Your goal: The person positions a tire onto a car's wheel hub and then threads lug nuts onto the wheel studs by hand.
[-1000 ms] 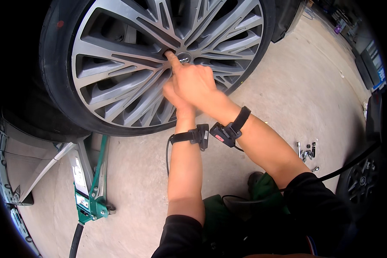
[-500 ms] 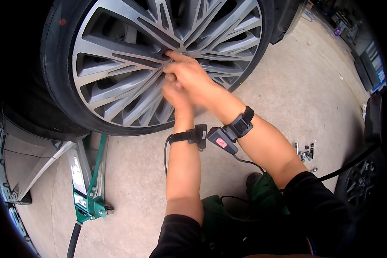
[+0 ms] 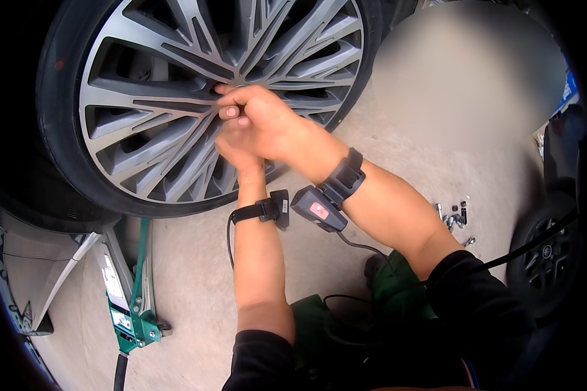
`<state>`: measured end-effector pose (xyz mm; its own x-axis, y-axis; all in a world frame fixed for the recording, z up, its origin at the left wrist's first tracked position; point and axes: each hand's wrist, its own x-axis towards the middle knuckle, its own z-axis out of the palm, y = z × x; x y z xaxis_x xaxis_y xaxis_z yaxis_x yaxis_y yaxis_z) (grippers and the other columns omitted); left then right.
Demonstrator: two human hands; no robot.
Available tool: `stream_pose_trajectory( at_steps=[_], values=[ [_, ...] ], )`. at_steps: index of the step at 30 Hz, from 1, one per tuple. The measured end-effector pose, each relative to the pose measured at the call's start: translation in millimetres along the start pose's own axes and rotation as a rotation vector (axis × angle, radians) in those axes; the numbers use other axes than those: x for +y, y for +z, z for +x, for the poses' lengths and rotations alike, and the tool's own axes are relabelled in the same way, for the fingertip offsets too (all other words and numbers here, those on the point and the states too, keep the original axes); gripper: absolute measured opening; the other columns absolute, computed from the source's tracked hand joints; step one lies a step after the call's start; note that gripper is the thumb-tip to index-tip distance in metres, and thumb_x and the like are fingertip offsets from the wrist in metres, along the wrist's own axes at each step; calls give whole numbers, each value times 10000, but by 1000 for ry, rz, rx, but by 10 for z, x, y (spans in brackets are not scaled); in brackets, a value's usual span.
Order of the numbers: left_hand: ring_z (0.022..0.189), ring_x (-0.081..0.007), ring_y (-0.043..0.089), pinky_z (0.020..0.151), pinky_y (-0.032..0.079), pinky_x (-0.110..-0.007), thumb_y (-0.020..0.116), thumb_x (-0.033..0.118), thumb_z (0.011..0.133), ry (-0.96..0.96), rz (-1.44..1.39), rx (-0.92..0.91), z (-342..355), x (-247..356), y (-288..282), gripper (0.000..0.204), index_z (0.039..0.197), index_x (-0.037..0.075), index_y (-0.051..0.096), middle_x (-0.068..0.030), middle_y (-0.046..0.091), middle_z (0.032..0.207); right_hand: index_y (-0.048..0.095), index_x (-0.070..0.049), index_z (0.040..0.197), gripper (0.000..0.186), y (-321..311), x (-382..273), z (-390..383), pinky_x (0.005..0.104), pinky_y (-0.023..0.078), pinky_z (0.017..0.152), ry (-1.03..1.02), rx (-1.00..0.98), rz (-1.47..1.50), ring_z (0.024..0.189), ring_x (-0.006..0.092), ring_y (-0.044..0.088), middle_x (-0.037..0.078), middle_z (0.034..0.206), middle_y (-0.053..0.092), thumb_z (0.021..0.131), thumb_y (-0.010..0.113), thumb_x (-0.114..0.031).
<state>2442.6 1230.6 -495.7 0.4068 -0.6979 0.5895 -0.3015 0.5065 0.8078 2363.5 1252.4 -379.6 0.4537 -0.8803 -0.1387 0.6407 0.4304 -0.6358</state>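
A large silver-and-dark alloy wheel (image 3: 169,101) with a black tyre (image 3: 65,140) fills the upper left. My right hand (image 3: 264,117) is at its centre, one finger reaching into a recess beside the hub and the other fingers curled. Whatever those fingertips touch or hold is hidden. Just below and partly behind it, my left hand (image 3: 238,148) is curled close to the spokes. Its fingers are slightly blurred and mostly covered by the right hand, so its contents do not show. Strapped to each wrist is a black device with a cable.
At the lower left stands a green floor jack (image 3: 134,326) with a black handle, by the dark car body (image 3: 52,254). Several small metal parts (image 3: 455,218) lie on the concrete floor at the right. Another wheel (image 3: 544,254) is at the far right, crossed by a black cable.
The whole view has shifted, so the wheel and both hands appear further left. My right finger stays at the hub recess. My left hand remains below it.
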Motion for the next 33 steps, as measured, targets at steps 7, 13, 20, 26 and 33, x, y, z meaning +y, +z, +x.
stream_pose_trajectory(
  at_steps=[7, 13, 20, 26, 33],
  values=[
    [415, -143, 517, 431, 413, -277, 481, 392, 1075, -471, 128, -40, 13, 281, 30, 592, 814, -76, 731, -105, 643, 575, 625, 44, 1277, 336, -468, -1231, -1115, 204, 329, 567, -373, -9, -486, 559, 20, 372, -76, 713, 465, 989, 573, -122],
    [497, -130, 554, 473, 422, -255, 479, 424, 1073, -425, 270, -53, -14, 213, 58, 585, 924, -63, 767, -107, 682, 663, 662, 6, 1110, 196, -2372, -1878, -2694, 218, 357, 572, -734, 682, -299, 579, 38, 398, -48, 712, 475, 971, 594, -115],
    [605, -114, 545, 540, 424, -247, 465, 448, 1072, -398, 364, -23, 4, 88, 8, 563, 1000, -7, 786, -65, 720, 785, 751, -36, 1007, 281, -4383, -209, -4553, 349, 539, 646, 177, 1756, -973, 701, 199, 682, 111, 806, 717, 845, 627, -229],
    [663, -110, 596, 577, 457, -239, 451, 475, 1074, -423, 432, -47, 38, 112, 3, 580, 1021, 7, 790, -47, 739, 823, 647, -127, 1228, 387, -4800, 467, -5229, 440, 517, 979, 637, 1676, -1291, 1145, 370, 645, 211, 1182, 692, 847, 613, -183],
    [549, -127, 531, 496, 414, -237, 491, 462, 1066, -436, 283, -20, -2, 142, 22, 582, 979, -47, 761, -86, 675, 703, 634, -157, 1247, 388, -4944, 634, -5218, 471, 520, 956, 564, 1477, -1561, 1116, 388, 646, 211, 1158, 685, 862, 673, -171]
  ],
)
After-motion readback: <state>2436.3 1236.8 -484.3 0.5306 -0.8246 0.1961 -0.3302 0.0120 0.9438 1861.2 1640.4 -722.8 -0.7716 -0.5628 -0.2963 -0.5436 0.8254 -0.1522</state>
